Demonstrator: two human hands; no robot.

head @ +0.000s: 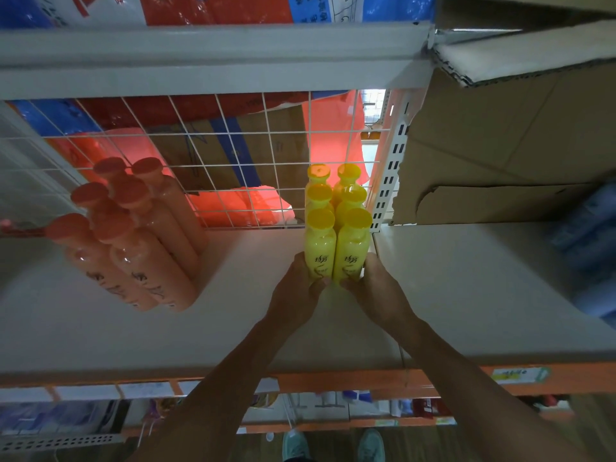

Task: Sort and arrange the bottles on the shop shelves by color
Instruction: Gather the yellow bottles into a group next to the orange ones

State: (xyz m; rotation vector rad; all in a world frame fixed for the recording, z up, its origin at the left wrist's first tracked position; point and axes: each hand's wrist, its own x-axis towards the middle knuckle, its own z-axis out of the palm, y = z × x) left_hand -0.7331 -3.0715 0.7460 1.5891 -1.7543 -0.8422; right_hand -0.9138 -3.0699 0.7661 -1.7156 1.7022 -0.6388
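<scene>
Head view is showing six yellow bottles [321, 248] standing in two files at one o'clock on the shelf [233, 328], backing onto the wire grid [233, 161]. Left hand [296, 288] and right hand [376, 288] are gripping the front pair low down, fingers curled round the bases, fingertips nearly meeting. Peach bottles [143, 261] are standing grouped at nine o'clock, well apart. Cardboard box [500, 145] is sitting at two o'clock.

The left bottle group [133, 235] and right bottle group [336, 228] stand on the shelf [233, 315] before the wire grid [233, 155]. A cardboard box [500, 145] sits right of the grid.
</scene>
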